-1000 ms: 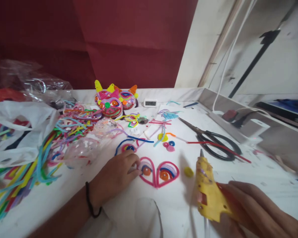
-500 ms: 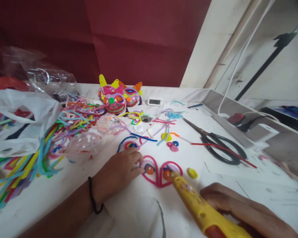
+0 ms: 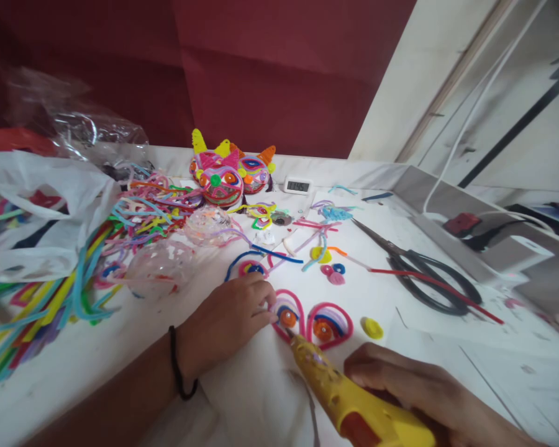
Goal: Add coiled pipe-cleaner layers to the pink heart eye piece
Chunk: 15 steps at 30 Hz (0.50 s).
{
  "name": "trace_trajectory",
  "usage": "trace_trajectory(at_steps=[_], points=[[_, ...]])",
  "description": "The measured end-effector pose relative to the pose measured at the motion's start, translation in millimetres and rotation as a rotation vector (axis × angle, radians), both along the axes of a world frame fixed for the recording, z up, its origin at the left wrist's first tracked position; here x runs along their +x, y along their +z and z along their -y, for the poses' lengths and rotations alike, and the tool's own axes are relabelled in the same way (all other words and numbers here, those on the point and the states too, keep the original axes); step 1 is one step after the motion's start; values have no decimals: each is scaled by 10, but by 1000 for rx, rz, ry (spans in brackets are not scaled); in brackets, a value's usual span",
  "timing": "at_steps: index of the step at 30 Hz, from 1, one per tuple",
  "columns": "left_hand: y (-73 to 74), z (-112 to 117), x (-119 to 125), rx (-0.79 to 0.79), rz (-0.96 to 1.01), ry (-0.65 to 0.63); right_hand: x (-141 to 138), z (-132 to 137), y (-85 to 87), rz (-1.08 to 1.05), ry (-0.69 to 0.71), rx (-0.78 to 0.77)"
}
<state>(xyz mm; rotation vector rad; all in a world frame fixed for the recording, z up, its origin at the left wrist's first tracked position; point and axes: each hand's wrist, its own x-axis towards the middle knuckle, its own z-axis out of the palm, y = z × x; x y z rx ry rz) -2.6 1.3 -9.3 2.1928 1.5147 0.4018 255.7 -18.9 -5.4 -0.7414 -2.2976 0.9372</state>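
Pink heart point(image 3: 302, 320) on paper point(image 3: 261, 385) | left hand point(image 3: 235, 313) pinches heart's left edge | right hand point(image 3: 410, 385) grips glue gun point(image 3: 330, 385), nozzle over heart | open room between heart and scissors point(image 3: 400, 251) | clock point(image 3: 298, 185) behind heart: 11:45

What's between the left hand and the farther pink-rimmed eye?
In the head view, another pink-rimmed eye, with the glue gun pointed at its lower edge.

Scissors point(image 3: 394, 249) lie with a red strip point(image 3: 438, 285) across their handles; a clock point(image 3: 298, 185) stands right of some horned heads point(image 3: 221, 185); at left, clear plastic point(image 3: 100, 129) sits behind a white bag point(image 3: 77, 180); maroon sheet point(image 3: 279, 74) at the back
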Motion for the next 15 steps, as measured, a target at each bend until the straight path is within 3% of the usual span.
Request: trace_trajectory(at_steps=[6,15], points=[[0,-7,3,13,7,-11,-69,-17,-153,-73,-45,-56],[9,-2,9,-1,6,-15,-108,10,-130,-89,-82,-57]])
